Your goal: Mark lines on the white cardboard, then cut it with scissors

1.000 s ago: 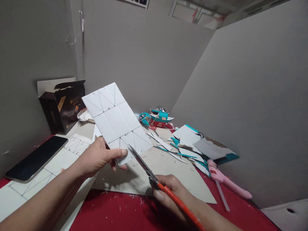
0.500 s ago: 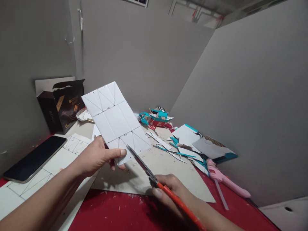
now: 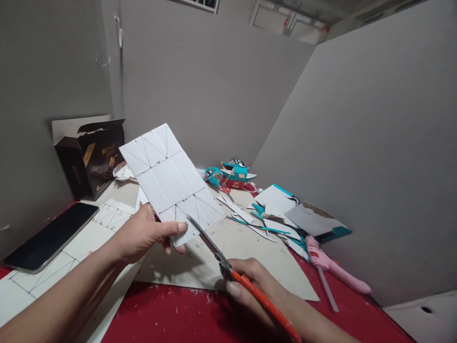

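Note:
My left hand (image 3: 150, 233) pinches the lower left corner of a white card (image 3: 174, 178), thumb on its face and fingers behind. Pencilled or inked lines and triangles cross the card, which is held tilted above the table. In my right hand (image 3: 253, 286) is a pair of scissors with orange handles (image 3: 264, 302). The blades reach up to the card's lower part, beside my left thumb; whether they are closed on the card I cannot make out. Beneath lies a large pale sheet (image 3: 228, 267) on a red tabletop (image 3: 167, 314).
A phone (image 3: 53, 238) rests on a drawn-on sheet (image 3: 89, 257) at left, near a dark box (image 3: 93, 162). White and teal card scraps (image 3: 271, 219) and a pink glue gun (image 3: 332, 267) lie at right. Small teal and red models (image 3: 235, 174) stand at the back.
The card's top edge has tipped slightly left and down. Both hands keep their hold, and the scissors stay at nearly the same place on the card.

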`<state>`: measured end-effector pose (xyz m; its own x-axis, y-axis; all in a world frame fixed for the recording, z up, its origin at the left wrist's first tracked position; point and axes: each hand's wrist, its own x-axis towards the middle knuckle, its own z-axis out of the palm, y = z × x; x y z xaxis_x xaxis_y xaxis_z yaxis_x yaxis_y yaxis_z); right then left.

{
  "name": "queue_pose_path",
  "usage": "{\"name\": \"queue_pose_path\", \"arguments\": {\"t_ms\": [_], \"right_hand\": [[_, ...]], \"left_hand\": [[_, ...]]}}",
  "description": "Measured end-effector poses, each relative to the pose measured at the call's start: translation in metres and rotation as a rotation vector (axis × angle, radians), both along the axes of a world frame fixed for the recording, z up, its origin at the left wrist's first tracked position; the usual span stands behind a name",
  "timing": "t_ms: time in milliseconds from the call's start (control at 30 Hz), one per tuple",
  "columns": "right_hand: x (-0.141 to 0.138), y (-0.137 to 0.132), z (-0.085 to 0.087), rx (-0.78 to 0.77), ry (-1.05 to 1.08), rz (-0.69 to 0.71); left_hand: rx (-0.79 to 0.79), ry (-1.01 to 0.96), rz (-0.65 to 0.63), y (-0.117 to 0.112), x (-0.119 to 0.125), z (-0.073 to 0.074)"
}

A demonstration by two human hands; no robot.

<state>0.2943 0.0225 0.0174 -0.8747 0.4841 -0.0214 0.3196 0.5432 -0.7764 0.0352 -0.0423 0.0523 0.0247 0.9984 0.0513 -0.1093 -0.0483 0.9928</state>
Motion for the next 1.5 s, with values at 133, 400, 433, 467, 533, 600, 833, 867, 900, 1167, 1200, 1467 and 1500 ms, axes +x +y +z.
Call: {"name": "queue_pose_path", "arguments": {"t_ms": [133, 400, 433, 467, 533, 600, 833, 867, 900, 1167, 1200, 1467, 1500], "right_hand": [[-0.001, 0.000, 0.001, -0.012, 0.006, 0.041], [-0.001, 0.001, 0.003, 0.009, 0.020, 0.070], [-0.001, 0.001, 0.003, 0.010, 0.021, 0.065], [-0.001, 0.000, 0.003, 0.007, 0.022, 0.061], [0.000, 0.000, 0.003, -0.008, 0.023, 0.052], [0.000, -0.001, 0.001, -0.024, 0.028, 0.044], [-0.001, 0.000, -0.009, -0.065, 0.064, 0.050], [-0.001, 0.001, -0.011, -0.069, 0.071, 0.052], [0.000, 0.001, -0.013, -0.073, 0.080, 0.057], [-0.001, 0.003, -0.019, -0.092, 0.149, 0.067], [-0.001, 0.003, -0.019, -0.097, 0.155, 0.059], [-0.005, -0.003, -0.012, -0.114, 0.133, 0.043], [-0.005, -0.004, -0.009, -0.106, 0.133, 0.048]], "left_hand": [[-0.003, 0.000, -0.008, -0.001, 0.003, -0.001], [-0.023, 0.051, -0.027, -0.002, 0.004, -0.002], [-0.026, 0.054, -0.030, -0.002, 0.004, -0.001], [-0.027, 0.053, -0.032, -0.002, 0.005, -0.001], [-0.027, 0.046, -0.034, -0.003, 0.005, 0.000], [-0.023, 0.041, -0.036, -0.003, 0.006, 0.000], [-0.028, 0.037, -0.058, -0.002, 0.006, 0.001], [-0.026, 0.036, -0.059, -0.002, 0.006, 0.001], [-0.024, 0.035, -0.061, -0.003, 0.005, 0.001], [-0.009, 0.037, -0.053, -0.004, 0.005, 0.004], [-0.010, 0.031, -0.058, -0.004, 0.005, 0.005], [0.013, -0.016, 0.054, -0.005, 0.002, 0.007], [0.014, -0.015, 0.052, -0.005, 0.003, 0.006]]}}
